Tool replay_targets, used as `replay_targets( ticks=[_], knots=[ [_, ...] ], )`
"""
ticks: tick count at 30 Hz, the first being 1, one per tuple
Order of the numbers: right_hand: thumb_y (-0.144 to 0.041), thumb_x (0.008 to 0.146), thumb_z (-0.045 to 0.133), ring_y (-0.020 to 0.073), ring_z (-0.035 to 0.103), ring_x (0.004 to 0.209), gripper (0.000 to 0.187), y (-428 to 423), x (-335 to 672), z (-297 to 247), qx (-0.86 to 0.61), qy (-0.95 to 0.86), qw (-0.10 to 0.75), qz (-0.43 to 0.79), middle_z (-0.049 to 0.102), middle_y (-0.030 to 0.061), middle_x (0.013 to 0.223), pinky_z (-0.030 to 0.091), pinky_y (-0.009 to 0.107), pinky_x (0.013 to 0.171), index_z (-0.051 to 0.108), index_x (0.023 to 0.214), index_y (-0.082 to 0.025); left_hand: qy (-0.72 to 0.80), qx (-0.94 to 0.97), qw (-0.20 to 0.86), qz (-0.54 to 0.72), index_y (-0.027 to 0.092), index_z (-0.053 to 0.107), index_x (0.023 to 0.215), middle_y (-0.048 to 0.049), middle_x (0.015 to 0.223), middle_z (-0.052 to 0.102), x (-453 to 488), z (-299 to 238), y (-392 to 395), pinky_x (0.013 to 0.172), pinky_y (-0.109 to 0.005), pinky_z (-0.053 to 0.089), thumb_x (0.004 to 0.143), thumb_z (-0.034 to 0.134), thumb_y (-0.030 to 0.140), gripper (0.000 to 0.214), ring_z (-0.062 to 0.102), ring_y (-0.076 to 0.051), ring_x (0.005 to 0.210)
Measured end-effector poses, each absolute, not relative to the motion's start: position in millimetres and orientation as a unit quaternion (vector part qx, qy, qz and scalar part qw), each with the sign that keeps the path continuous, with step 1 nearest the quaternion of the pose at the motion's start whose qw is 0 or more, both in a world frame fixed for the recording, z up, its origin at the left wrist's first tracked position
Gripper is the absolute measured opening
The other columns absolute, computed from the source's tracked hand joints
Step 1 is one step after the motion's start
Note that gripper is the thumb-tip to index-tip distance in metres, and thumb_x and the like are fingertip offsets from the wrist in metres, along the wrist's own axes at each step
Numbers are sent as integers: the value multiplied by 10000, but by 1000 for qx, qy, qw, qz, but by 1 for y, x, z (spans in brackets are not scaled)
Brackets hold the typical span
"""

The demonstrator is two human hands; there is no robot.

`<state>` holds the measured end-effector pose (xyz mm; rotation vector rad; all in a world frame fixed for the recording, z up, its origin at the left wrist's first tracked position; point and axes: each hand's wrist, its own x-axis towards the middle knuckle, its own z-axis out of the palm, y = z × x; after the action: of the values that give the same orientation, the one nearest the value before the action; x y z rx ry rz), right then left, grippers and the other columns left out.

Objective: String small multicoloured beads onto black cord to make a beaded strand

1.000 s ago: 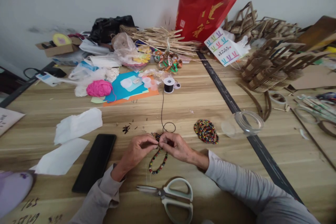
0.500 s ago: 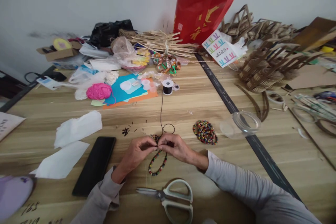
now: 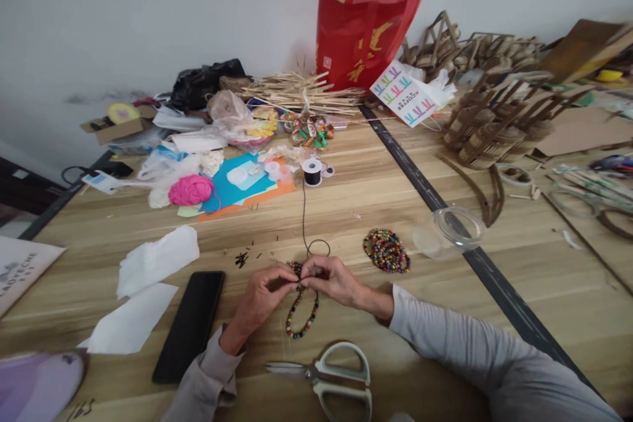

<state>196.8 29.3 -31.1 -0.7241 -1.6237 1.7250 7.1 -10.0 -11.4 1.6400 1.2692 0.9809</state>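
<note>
Head view: left hand (image 3: 261, 293) and right hand (image 3: 332, 279), fingertips pinched, hold a bead bracelet (image 3: 302, 308); its loop of red, green and dark beads lies just beyond the scissors (image 3: 326, 372).

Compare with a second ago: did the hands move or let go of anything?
Only the head camera tilted up a little. The left hand and right hand still pinch the bead strand at the same spot; nothing taken or released. Scissors, phone and bead bracelets have not moved.
</note>
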Motion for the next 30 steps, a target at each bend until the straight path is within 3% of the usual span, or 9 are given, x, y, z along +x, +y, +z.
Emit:
replay_targets(
  ticks=[12,30],
  knots=[
    [-315,817,645,99,466,626,186,29,198,-29,-280,-642,334,631,537,-11,676,352,210,571,609,789,-135,520,640,424,375,163,695,737,-44,733,702,10,-8,-11,655,-252,513,741,709,195,35,647,-168,696],
    [-425,809,647,72,409,538,303,29,199,-28,-269,-636,327,645,497,-34,626,314,193,505,586,780,-130,560,592,446,372,154,683,662,-35,680,716,9,-11,-12,629,-247,517,689,739,220,91,653,-168,644]
  ],
)
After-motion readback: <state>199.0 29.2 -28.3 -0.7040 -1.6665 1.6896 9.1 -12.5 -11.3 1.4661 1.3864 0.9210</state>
